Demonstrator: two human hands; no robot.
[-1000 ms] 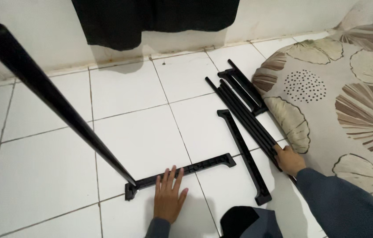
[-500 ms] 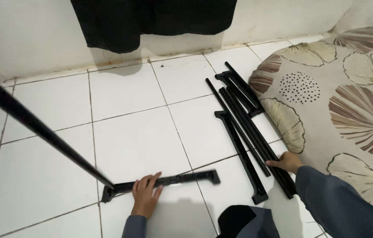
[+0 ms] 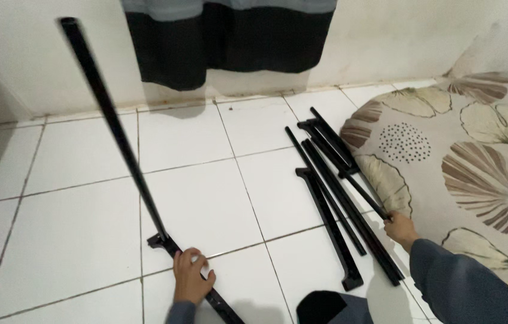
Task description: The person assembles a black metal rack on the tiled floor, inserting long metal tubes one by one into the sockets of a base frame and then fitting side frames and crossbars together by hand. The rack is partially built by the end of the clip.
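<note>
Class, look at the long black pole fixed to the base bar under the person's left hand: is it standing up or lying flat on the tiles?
Standing up, tilted. The long black pole rises from the base bar on the floor, leaning up and away toward the wall, while the left hand presses the bar down.

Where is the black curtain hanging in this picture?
In the head view, the curtain hangs top centre against the wall, above the tiled floor.

We see a black base bar [image 3: 197, 281] flat on the white tiles, its long pole [image 3: 113, 129] rising tilted; thin black rods [image 3: 338, 192] lie side by side.
</note>
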